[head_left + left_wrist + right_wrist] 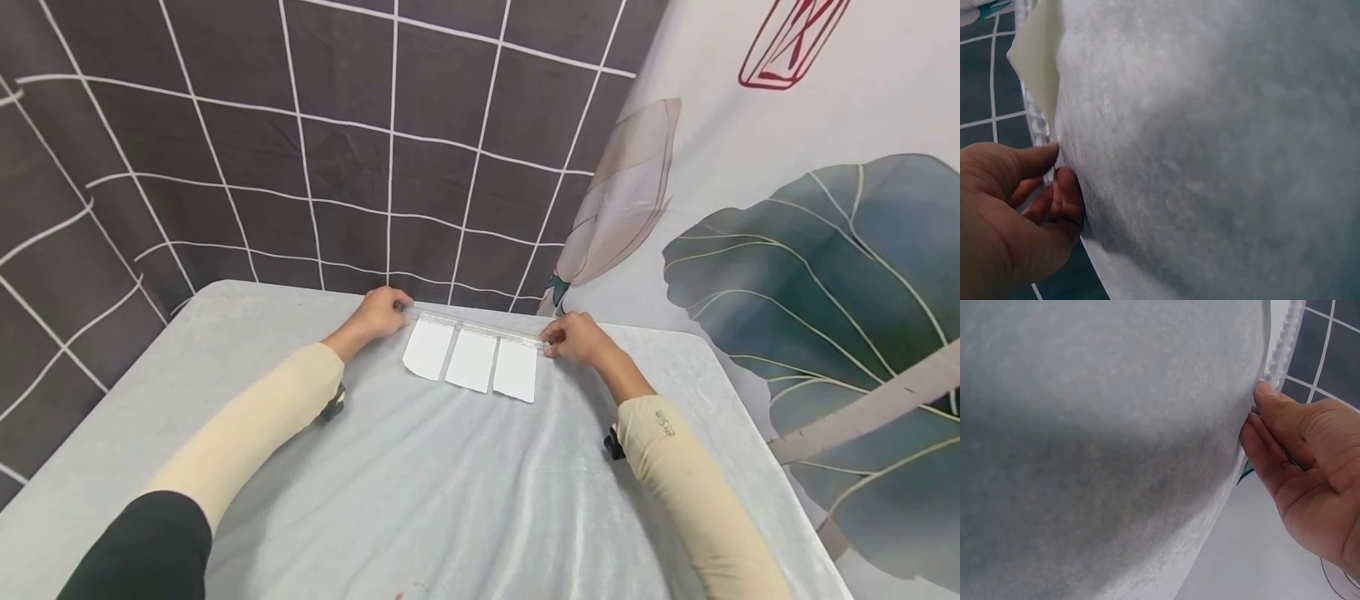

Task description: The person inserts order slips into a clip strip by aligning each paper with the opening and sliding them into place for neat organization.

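Observation:
A narrow clear plastic strip [480, 327] with a bumpy surface runs between both hands near the table's far edge. My left hand [380, 311] pinches its left end between thumb and fingers. At the other end, my right hand [579, 337] holds the strip in a similar pinch. Three white paper pieces, a left one [428, 350], a middle one [470, 361] and a right one [515, 370], extend from the strip toward me, side by side with small gaps. In the left wrist view, a pale paper piece [1040, 62] sticks up beside the strip.
A light grey, wrinkled cloth covers the table [420, 492]. Behind its far edge hangs a dark curtain [345, 167] with a white grid. On the right is a white curtain [712, 158] printed with large leaves.

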A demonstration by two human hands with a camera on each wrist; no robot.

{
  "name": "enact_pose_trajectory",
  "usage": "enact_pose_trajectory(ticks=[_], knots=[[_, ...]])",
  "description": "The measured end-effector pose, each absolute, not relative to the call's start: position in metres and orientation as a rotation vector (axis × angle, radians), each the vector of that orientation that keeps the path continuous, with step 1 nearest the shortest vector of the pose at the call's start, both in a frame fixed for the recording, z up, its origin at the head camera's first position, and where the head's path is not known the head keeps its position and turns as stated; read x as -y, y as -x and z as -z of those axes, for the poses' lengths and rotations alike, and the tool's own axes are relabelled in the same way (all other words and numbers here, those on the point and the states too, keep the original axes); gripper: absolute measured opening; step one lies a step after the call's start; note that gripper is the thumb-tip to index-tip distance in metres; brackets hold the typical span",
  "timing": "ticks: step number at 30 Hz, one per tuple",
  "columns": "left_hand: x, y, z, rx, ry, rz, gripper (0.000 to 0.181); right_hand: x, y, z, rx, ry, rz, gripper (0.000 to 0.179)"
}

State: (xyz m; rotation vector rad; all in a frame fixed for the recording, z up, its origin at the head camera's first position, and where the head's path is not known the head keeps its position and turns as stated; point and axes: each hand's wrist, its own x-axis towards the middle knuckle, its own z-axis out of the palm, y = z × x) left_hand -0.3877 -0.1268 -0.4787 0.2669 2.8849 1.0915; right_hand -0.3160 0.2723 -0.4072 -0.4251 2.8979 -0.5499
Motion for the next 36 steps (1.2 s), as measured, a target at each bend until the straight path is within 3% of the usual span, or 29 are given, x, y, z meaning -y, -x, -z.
enact_pose_trajectory(ticks=[7, 36], knots=[[0.129, 0.403, 0.492, -2.955, -0.291, -1.027, 0.037, -0.270, 0.316, 0.411, -2.927, 0.438, 0.517, 0.023], [0.135, 0.399, 0.488, -2.952, -0.261, -0.988, 0.031, -0.266, 0.343, 0.410, -2.968, 0.504, 0.494, 0.024]])
